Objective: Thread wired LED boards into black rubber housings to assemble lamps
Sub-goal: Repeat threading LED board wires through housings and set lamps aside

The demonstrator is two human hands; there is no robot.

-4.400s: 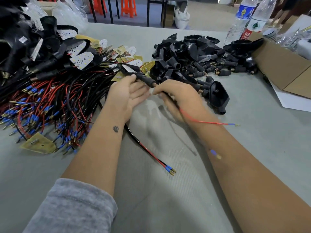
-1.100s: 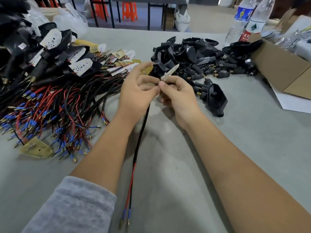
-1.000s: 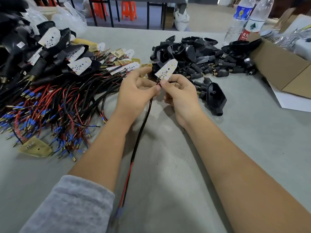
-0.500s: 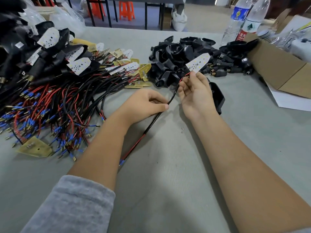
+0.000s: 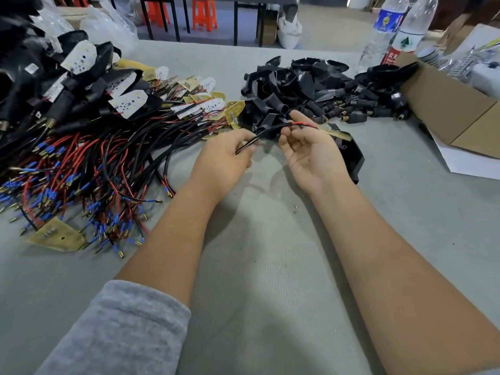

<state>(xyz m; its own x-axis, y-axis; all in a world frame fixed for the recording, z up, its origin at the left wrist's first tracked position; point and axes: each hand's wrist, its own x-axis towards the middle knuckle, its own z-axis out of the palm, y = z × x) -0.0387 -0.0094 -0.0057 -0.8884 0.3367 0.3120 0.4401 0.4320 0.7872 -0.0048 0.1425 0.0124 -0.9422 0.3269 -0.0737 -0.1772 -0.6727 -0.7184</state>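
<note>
the left hand (image 5: 226,155) pinches the wire (image 5: 273,129) and the right hand (image 5: 311,147), palm up, holds it near the board (image 5: 335,133), keeping it taut for threading; the housings (image 5: 311,87) lie piled just beyond.

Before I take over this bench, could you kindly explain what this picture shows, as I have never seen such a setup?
There is no machine here: one camera worn on a person's head looks down at their two bare hands over a grey table. The left hand pinches a black and red wire pair, and the right hand, palm up, holds the same wires nearer their yellowish LED board. On the left lies a heap of wired LED boards with blue-tipped ends; behind it, lamps already in housings. Beyond the hands lies a pile of empty black rubber housings. One more housing lies under the right hand. On the right stand a cardboard box and two water bottles.
</note>
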